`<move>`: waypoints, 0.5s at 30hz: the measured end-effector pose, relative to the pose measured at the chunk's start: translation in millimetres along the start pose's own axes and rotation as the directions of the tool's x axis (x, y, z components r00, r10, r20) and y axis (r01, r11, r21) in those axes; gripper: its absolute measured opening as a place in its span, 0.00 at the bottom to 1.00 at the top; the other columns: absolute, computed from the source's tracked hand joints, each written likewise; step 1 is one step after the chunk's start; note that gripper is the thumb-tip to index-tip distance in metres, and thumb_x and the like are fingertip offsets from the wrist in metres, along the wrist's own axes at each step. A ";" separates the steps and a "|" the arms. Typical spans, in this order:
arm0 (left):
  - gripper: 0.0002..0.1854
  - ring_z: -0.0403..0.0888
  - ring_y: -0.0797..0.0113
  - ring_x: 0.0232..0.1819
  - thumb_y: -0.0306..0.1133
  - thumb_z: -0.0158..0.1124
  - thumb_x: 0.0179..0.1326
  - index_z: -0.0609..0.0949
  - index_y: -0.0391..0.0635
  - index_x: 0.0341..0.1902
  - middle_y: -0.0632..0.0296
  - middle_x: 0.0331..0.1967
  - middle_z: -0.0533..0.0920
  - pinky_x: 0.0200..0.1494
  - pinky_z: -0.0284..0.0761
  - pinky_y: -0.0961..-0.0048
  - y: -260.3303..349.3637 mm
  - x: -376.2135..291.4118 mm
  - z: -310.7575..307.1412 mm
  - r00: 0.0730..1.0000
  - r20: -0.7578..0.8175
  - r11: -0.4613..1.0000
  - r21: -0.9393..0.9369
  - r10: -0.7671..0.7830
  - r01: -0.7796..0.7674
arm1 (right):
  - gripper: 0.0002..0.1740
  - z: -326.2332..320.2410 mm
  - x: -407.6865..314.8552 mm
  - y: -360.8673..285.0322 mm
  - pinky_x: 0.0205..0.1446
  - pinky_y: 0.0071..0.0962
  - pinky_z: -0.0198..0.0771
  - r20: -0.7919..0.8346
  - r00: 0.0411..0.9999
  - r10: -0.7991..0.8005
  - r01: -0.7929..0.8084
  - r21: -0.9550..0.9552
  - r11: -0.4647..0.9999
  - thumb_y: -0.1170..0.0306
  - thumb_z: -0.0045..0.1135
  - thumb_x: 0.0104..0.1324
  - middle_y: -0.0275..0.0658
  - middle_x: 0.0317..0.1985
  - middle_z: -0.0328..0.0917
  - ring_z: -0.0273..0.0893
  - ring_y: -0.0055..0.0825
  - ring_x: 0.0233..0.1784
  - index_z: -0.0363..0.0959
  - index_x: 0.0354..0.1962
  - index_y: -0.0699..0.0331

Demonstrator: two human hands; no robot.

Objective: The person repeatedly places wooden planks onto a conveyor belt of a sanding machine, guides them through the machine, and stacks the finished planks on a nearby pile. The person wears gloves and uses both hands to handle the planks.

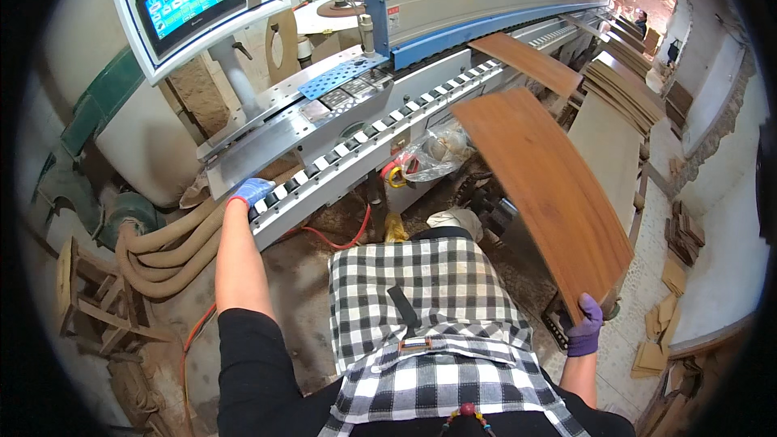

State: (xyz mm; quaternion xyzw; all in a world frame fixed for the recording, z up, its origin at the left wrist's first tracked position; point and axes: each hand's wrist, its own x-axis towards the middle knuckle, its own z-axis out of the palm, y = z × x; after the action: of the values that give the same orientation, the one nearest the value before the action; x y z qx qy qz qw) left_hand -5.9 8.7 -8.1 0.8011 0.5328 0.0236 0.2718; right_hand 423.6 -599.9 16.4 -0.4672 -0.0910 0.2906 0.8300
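Note:
My right hand (585, 326), in a purple glove, grips the near end of a long wood-grain panel (546, 188). The panel slants away from me, its far end near the machine's side. My left hand (254, 190), in a blue glove, rests at the near end of the roller rail (346, 149), with its fingers partly hidden. The rail runs along the front of an edge banding machine (485, 6). Farther along, a second wood-grain panel (527, 63) lies across the machine's edge. A blue perforated plate (341, 76) sits on the machine's metal bed.
A control screen (191, 0) stands at upper left. Stacked boards (625, 94) lie on a roller stand to the right. Ribbed hoses (170, 267) and a wooden stool (100, 297) are at left; a red hose (340, 246) crosses the floor. A person (641, 23) stands far off.

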 end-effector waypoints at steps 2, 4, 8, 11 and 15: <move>0.23 0.77 0.63 0.49 0.48 0.55 0.62 0.81 0.42 0.49 0.55 0.46 0.82 0.55 0.68 0.69 -1.2 0.5 0.1 1.000 -0.001 1.000 -0.004 0.002 -0.002 | 0.34 1.1 17.7 9.5 0.47 0.40 0.77 0.147 0.986 0.078 -0.079 -0.002 0.997 0.66 0.60 0.49 0.46 0.48 0.75 0.77 0.41 0.47 0.63 0.54 0.70; 0.22 0.77 0.63 0.48 0.49 0.56 0.60 0.81 0.43 0.47 0.55 0.45 0.82 0.55 0.68 0.69 -5.1 3.6 1.4 1.000 -0.001 1.000 -0.018 0.005 -0.005 | 0.34 34.2 27.1 20.3 0.50 0.39 0.75 0.210 0.964 0.166 -0.165 -0.020 0.986 0.67 0.60 0.50 0.46 0.49 0.74 0.76 0.40 0.49 0.63 0.55 0.70; 0.23 0.77 0.64 0.48 0.49 0.55 0.61 0.81 0.43 0.48 0.56 0.46 0.82 0.55 0.69 0.68 8.8 -5.0 -0.4 1.000 0.007 0.998 -0.057 -0.026 0.026 | 0.33 112.3 40.2 48.6 0.57 0.37 0.71 0.385 0.888 0.252 -0.252 -0.051 0.966 0.69 0.59 0.51 0.46 0.51 0.73 0.74 0.40 0.52 0.62 0.56 0.70; 0.23 0.76 0.59 0.51 0.49 0.58 0.59 0.80 0.43 0.49 0.54 0.49 0.80 0.57 0.67 0.67 18.4 -7.4 -1.4 0.997 0.049 0.987 -0.142 -0.063 0.069 | 0.23 152.4 42.3 75.5 0.62 0.30 0.61 0.555 0.806 0.206 -0.102 -0.213 0.972 0.71 0.54 0.60 0.41 0.52 0.72 0.69 0.31 0.57 0.67 0.53 0.70; 0.24 0.76 0.57 0.51 0.49 0.56 0.60 0.80 0.44 0.50 0.53 0.49 0.80 0.56 0.67 0.66 5.4 -10.6 -1.1 0.997 0.057 0.993 -0.109 -0.047 0.053 | 0.21 208.9 23.2 94.8 0.58 0.27 0.64 0.643 0.655 0.398 -0.266 -0.297 0.917 0.66 0.50 0.66 0.40 0.48 0.73 0.71 0.27 0.53 0.66 0.52 0.70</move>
State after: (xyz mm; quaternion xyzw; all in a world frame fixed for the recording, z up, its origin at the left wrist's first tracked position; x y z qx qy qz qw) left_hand -6.3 -1.6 -2.0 0.7717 0.5428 0.0246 0.3305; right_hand 316.5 -398.3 49.3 -0.4048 -0.3319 0.5816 0.6228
